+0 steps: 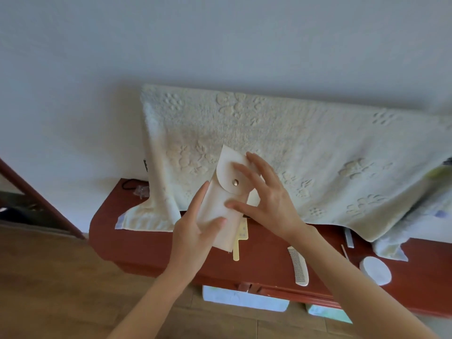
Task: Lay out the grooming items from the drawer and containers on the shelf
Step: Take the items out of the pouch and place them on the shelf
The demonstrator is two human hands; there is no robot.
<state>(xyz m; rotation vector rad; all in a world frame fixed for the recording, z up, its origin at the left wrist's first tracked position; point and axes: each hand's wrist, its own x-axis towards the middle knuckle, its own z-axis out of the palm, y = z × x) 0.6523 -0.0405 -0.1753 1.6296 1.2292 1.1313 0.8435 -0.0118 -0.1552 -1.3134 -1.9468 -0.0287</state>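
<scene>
Several items already lie on my red-brown wooden shelf point(151, 243): a white plastic comb point(299, 265) at four o'clock, a round white pad point(375, 270) further right, a thin stick point(344, 251) and a pale flat strip point(349, 238). My left hand point(193, 238) grips the cream snap-flap pouch point(221, 206) from below, at centre; my right hand point(264, 194) rests spread fingers on its flap. A yellowish tool point(238, 243) shows under the pouch. I judge the pouch still needs emptying, so work remains.
</scene>
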